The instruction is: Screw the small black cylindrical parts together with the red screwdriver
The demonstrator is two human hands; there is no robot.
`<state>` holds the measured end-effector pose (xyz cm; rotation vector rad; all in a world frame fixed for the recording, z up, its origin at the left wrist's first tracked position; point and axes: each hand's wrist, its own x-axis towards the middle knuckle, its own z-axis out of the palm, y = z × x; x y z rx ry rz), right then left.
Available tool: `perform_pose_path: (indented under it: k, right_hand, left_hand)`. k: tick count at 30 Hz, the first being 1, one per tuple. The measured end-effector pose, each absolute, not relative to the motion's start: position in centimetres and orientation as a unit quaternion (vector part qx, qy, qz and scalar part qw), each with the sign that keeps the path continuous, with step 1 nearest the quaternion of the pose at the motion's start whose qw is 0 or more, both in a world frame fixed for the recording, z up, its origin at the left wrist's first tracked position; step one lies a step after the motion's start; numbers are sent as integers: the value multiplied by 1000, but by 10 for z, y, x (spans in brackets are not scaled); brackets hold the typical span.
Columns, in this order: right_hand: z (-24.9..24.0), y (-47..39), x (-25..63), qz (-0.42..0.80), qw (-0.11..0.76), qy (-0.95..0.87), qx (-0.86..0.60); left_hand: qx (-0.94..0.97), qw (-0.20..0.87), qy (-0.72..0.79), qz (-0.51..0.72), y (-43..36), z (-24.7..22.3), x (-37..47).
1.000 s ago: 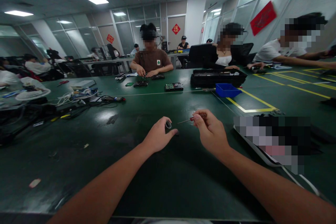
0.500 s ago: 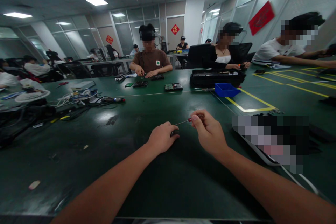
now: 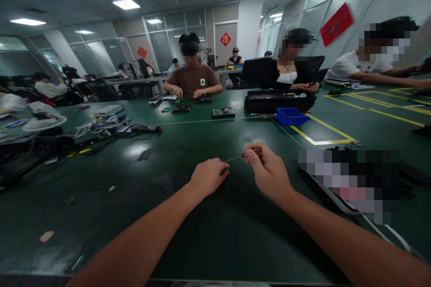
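Observation:
In the head view, my right hand (image 3: 269,168) is closed around the red handle of a screwdriver (image 3: 243,155). The thin metal shaft points left, its tip reaching my left hand (image 3: 210,174). That hand is closed on a small dark part (image 3: 223,171), mostly hidden by the fingers, so its kind cannot be made out. Both hands are just above the dark green tabletop (image 3: 188,242), over its middle. Whether the tip sits in the part cannot be seen.
A blue bin (image 3: 292,116) stands ahead right, by a long black case (image 3: 279,102). A circuit-board unit (image 3: 223,112) lies ahead. Cables (image 3: 97,143) and tools are heaped at left. A blurred-out device (image 3: 346,188) lies right. A person in brown (image 3: 191,78) works opposite.
My hands stay nearly in place, with the screwdriver still reaching to the dark part. Across the table, the co-worker's hands have moved apart. The camera has shifted slightly.

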<state>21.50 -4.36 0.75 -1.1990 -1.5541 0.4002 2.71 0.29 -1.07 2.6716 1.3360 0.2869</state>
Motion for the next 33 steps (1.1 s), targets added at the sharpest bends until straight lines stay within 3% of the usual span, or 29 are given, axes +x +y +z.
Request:
perform_pose_path:
  k: [21, 33]
  right_hand:
    - [7, -43, 215, 173, 534, -659, -501]
    - [9, -45, 217, 176, 521, -665, -504]
  left_hand:
    - [881, 122, 452, 66, 5, -6, 25]
    - [775, 243, 520, 267, 32, -1, -14]
